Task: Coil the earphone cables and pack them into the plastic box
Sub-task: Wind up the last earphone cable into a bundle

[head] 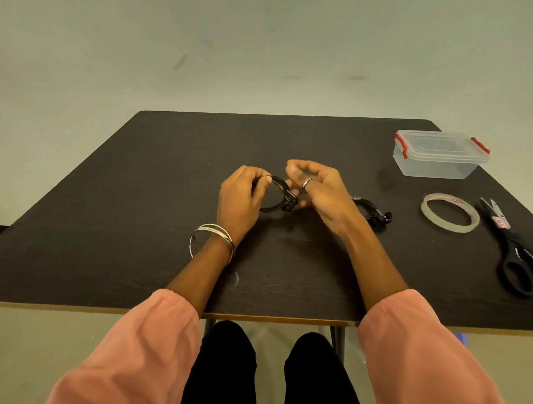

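In the head view, a coiled black earphone cable [278, 195] is held above the middle of the dark wooden table [138, 206]: it is pinched at its left side by the left hand [241, 199] and gripped at its right side by the right hand [319, 191]. A second black earphone bundle [371, 211] lies just right of the right wrist, partly hidden by it. Far right stands the closed clear plastic box with red clips [439, 159]. Nearer are found a roll of clear tape [450, 213] and black-handled scissors [514, 253].
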{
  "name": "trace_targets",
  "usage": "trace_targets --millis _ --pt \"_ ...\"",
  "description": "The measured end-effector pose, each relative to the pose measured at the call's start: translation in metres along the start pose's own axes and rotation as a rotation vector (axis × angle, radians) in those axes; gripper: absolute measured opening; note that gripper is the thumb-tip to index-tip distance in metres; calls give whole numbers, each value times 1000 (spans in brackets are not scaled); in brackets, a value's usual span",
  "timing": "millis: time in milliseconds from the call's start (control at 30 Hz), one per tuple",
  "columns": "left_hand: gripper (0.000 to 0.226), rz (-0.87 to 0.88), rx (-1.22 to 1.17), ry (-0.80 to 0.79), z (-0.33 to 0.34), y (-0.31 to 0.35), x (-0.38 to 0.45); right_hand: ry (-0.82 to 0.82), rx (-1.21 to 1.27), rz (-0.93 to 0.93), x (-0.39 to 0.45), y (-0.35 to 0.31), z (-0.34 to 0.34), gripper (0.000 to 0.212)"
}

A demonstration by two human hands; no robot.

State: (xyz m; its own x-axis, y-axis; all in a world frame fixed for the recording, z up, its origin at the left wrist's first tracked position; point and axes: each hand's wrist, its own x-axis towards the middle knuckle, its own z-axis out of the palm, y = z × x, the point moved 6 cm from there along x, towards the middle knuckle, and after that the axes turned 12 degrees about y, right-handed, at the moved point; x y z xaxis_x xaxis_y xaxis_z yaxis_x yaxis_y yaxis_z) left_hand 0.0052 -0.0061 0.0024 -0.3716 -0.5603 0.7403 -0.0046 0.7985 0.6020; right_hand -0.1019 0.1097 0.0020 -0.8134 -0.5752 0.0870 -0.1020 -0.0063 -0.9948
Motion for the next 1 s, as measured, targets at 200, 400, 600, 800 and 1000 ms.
trace_targets --millis 200,400,600,800,1000 --pt "13 -255 -44 -175 11 -13 -2 26 -257 -310 5 -6 1 47" --pt "29 -387 -33 -414 23 -22 -7 39 -379 -408 3 -6 3 39" --pt "35 -503 -146 -493 22 -23 -7 56 -593 -613 -3 -7 8 24" --pt "36 -541 -221 -498 19 -15 -6 46 -740 -845 -10 -11 14 18" --pt "27 -600 -285 -449 17 -16 -7 21 -755 -880 -10 -11 14 20"
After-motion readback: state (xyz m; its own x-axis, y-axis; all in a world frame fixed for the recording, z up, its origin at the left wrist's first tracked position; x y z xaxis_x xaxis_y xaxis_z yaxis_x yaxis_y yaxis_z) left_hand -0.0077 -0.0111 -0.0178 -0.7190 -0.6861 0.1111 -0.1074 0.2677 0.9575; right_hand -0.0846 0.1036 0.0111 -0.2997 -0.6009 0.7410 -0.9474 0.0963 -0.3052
